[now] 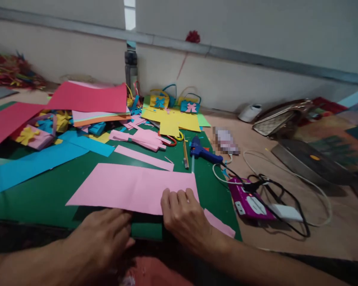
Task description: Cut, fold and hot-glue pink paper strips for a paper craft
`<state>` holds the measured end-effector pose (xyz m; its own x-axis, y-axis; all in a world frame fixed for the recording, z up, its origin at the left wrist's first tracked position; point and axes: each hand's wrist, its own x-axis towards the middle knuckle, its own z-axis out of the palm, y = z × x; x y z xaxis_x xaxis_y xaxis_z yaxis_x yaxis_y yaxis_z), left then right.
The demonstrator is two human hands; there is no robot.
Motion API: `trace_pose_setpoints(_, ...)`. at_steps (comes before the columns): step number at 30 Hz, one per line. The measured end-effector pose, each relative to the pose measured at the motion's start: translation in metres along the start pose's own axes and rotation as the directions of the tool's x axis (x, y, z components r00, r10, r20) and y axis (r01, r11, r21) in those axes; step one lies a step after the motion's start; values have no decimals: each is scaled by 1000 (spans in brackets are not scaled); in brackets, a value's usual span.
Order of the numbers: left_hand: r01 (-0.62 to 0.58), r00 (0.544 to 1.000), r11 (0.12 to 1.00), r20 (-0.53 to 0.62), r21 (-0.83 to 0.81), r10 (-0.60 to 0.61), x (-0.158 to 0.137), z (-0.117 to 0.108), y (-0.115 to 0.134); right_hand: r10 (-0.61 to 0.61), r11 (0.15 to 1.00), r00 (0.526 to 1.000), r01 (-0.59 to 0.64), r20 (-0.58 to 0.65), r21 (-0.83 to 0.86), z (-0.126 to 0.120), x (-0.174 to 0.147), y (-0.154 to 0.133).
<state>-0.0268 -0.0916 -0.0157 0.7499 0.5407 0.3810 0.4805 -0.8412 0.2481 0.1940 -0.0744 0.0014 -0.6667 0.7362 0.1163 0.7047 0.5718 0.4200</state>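
While the right hand rests on the near right part of a pink paper sheet, its fingers bent and close together over it, its thumb is out of sight, so I cannot tell whether it clamps the sheet or only presses. The left hand has its fingers together at the near edge; whether they grip it from beneath is hidden. Most of the sheet lies towards ten o'clock of the right hand, which is the nearer one, and towards one o'clock of the left, its long axis running roughly from nine to three on the green surface. Just beside the right hand, near four o'clock, is a pink paper scrap. Beyond the sheet come a narrow pink paper strip at eleven, a pencil at twelve and a blue glue gun at one; a purple extension box with plugged cords sits near three. Farther off are blue paper strips at ten, a red paper sheet at eleven, and yellow paper and miniature paper handbags near twelve. No brand or writing is legible; the box's white label is too blurred to read.
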Motion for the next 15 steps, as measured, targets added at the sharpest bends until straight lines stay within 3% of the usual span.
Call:
trace_pose_setpoints(3, -201, 974, 959, -64, 201, 217, 2, -13, 10, -4, 1000, 1000, 5, -30, 29, 1, 5, -7)
trace_pose_setpoints(4, -211, 967, 938, -84, 273, 242, 6, -13, 8, -5, 1000, 999, 7, -51, 29, 1, 6, -8)
trace_pose_setpoints(8, -126, 992, 898, 79, 422, 102, 26, -1, -13, -44, 999, 995, 46, -95, 19, -2, 5, -10)
trace_pose_setpoints(11, -175, 966, 903, 246, 393, 80, 31, 8, -25, -75, 993, 993, 83, -89, 88, 0, 0, -5)
trace_pose_setpoints(15, -193, 954, 897, 290, 398, 76, 24, 9, -29, -57, 989, 994, 68, -92, 129, 8, -13, 10)
